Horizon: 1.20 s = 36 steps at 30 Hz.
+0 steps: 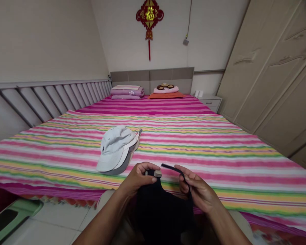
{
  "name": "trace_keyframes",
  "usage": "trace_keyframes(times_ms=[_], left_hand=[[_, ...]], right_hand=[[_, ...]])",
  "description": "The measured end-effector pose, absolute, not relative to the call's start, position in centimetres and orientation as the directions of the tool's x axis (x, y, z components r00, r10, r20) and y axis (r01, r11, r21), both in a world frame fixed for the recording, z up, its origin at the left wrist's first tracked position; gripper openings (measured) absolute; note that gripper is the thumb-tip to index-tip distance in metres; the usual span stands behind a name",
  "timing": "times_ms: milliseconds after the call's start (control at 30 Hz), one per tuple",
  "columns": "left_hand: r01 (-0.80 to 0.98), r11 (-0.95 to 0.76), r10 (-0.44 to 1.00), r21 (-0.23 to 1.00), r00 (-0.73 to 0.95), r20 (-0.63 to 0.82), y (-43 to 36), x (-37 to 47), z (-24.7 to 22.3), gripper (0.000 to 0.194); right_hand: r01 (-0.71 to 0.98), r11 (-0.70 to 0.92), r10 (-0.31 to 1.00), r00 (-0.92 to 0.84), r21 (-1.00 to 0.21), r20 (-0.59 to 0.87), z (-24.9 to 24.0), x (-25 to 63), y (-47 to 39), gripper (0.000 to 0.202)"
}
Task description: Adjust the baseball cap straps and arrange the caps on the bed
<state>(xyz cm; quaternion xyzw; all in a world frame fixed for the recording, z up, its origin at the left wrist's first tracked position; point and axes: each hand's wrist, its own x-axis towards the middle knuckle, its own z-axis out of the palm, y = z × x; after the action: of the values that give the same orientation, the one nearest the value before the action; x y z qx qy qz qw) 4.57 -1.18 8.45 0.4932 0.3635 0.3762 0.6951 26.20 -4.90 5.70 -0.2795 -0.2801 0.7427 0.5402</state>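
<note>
A black cap (163, 211) hangs between my hands at the near edge of the bed, its back strap undone. My left hand (142, 177) pinches the strap end that carries a metal buckle (157, 173). My right hand (197, 187) holds the other strap (174, 167), whose free tip points left toward the buckle without touching it. To the left, a stack of caps lies on the striped sheet, with a light grey-white cap (116, 143) on top and a darker grey brim (124, 166) at the bottom.
The striped bed sheet (206, 143) spreads ahead. Folded purple bedding (127, 92) and a pink folded item (166, 90) lie by the headboard (168, 76). A rail (61, 98) runs along the left. At lower left is a green stool (21, 211); wardrobes (270, 68) stand at right.
</note>
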Motion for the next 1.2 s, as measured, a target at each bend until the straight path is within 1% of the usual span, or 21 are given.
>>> trace_keyframes(times_ms=[133,200,300,400,600,667,767,900,967,1033,1200], left_hand=[[-0.12,0.172,0.888,0.978,0.449,-0.101,-1.3,4.7,8.8,0.032],[-0.091,0.112,0.899,0.99,0.433,-0.062,-1.3,4.9,8.9,0.03],[-0.011,-0.002,0.922,1.0,0.387,0.006,-1.3,5.2,9.1,0.028],[0.089,-0.085,0.937,0.992,0.346,0.05,-1.5,5.5,9.4,0.028],[0.193,-0.146,0.954,0.97,0.287,0.086,-2.0,6.1,9.9,0.032],[0.191,-0.143,0.962,0.971,0.255,0.092,-2.2,6.3,9.9,0.03],[0.129,-0.107,0.965,0.986,0.253,0.071,-2.3,6.5,9.8,0.027],[-0.013,-0.011,0.959,1.0,0.283,0.015,-2.4,7.0,9.6,0.027],[-0.063,0.003,0.954,0.998,0.298,0.016,-2.4,7.3,9.6,0.026],[-0.058,-0.035,0.95,0.998,0.308,0.051,-2.5,7.7,9.6,0.024],[0.05,-0.18,0.921,0.982,0.358,0.15,-3.0,7.8,9.7,0.019]], right_hand=[[-0.697,-0.255,0.965,-0.224,-0.67,-0.134,5.5,26.3,-4.8,0.034],[-0.705,-0.256,0.965,-0.226,-0.661,-0.133,5.4,26.4,-4.8,0.032],[-0.685,-0.244,0.967,-0.227,-0.687,-0.117,5.6,26.4,-4.9,0.032],[-0.672,-0.219,0.971,-0.223,-0.707,-0.088,6.2,26.5,-5.0,0.037],[-0.649,-0.181,0.975,-0.219,-0.739,-0.047,7.2,26.5,-5.4,0.035],[-0.644,-0.185,0.973,-0.224,-0.742,-0.048,7.4,26.4,-5.4,0.036],[-0.625,-0.201,0.967,-0.251,-0.754,-0.05,7.7,25.9,-5.4,0.036],[-0.54,-0.228,0.947,-0.315,-0.81,-0.056,8.3,24.6,-5.2,0.024],[-0.481,-0.233,0.941,-0.33,-0.845,-0.072,8.6,23.9,-5.3,0.021],[-0.429,-0.215,0.947,-0.31,-0.877,-0.08,8.9,23.3,-5.4,0.021],[-0.356,-0.204,0.96,-0.255,-0.912,-0.115,9.2,22.7,-5.6,0.027]])
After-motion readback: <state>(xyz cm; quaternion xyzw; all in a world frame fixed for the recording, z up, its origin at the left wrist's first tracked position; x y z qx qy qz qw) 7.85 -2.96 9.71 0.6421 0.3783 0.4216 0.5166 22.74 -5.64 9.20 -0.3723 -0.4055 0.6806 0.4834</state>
